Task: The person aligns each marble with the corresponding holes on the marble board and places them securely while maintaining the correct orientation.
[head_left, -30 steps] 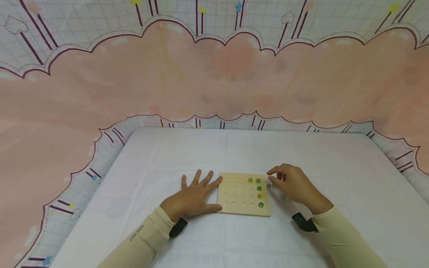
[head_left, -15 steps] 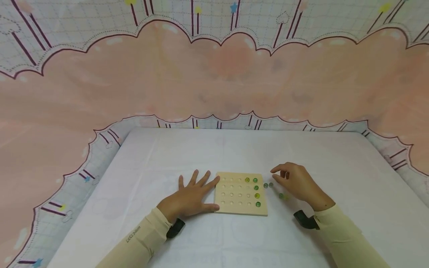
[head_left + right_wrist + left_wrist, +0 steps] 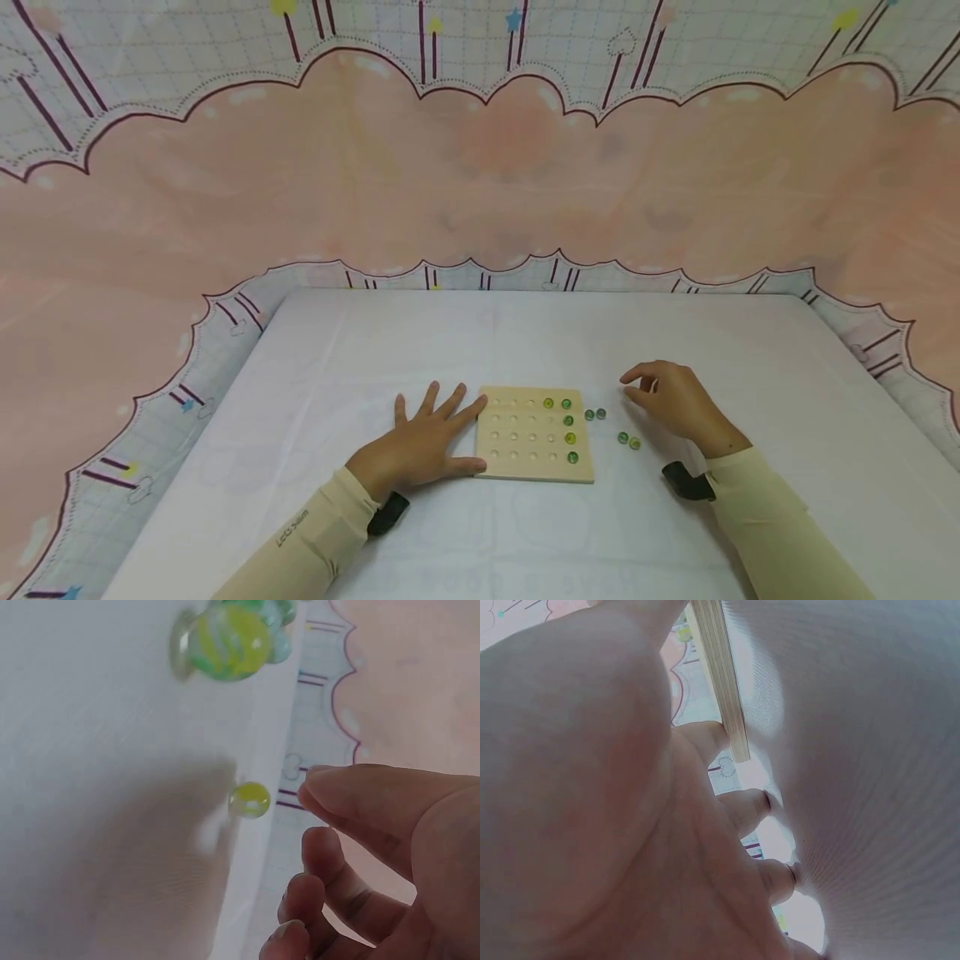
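A pale wooden board (image 3: 522, 458) with rows of round dimples lies on the white table. Several green and yellow glass marbles (image 3: 570, 438) sit in its right part. My left hand (image 3: 420, 446) is spread flat, its thumb and index finger touching the board's left edge; the left wrist view shows that wooden edge (image 3: 724, 682) close by. To the right of the board, my right hand (image 3: 678, 404) hovers over the table with loosely bent fingers and a gap between thumb and index finger. In the right wrist view a yellow marble (image 3: 250, 800) is near those fingertips, apart from them.
Between the board and my right hand, two green marbles (image 3: 595, 414) and a further pair of marbles (image 3: 628, 441) lie loose on the white cloth (image 3: 420, 333). A patterned pink curtain (image 3: 480, 183) hangs behind the table's far edge.
My right hand has drawn away from the board to the right, uncovering the loose marbles. The left hand stays at the board's edge. The head view has shifted slightly.
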Available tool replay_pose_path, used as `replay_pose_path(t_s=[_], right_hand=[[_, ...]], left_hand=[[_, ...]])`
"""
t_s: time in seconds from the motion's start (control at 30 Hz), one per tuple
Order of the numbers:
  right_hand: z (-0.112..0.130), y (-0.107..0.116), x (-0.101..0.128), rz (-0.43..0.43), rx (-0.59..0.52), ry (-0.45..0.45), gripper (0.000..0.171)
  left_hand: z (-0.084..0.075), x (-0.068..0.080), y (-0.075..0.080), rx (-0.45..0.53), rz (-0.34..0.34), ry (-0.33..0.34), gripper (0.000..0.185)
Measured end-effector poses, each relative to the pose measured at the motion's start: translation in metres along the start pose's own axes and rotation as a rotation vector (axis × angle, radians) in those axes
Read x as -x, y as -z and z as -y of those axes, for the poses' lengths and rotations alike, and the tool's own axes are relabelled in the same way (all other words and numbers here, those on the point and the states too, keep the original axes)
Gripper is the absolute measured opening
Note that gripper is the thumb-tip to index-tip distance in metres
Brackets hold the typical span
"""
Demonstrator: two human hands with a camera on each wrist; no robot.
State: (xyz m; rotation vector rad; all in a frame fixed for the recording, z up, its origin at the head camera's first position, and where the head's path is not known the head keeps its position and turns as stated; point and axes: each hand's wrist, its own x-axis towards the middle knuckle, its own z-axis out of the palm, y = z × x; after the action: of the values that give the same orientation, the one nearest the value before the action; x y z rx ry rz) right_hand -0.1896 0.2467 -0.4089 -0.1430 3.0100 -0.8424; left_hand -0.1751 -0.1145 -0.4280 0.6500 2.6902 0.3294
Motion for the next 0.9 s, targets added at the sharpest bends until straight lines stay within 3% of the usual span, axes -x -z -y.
replay_pose_path(t_s=[0.47, 0.9], right_hand=[[-0.0078, -0.0022, -0.0012, 0.098, -0.010, -0.073, 0.023], [-0.0103, -0.0033, -0.0016, 0.100, 0.014, -0.085, 0.019]], left_hand=[[-0.0011, 0.0011, 0.0002, 0.007, -0.011, 0.000, 0.091], [-0.0011, 0.0014, 0.0004, -0.003, -0.009, 0.000, 0.090]])
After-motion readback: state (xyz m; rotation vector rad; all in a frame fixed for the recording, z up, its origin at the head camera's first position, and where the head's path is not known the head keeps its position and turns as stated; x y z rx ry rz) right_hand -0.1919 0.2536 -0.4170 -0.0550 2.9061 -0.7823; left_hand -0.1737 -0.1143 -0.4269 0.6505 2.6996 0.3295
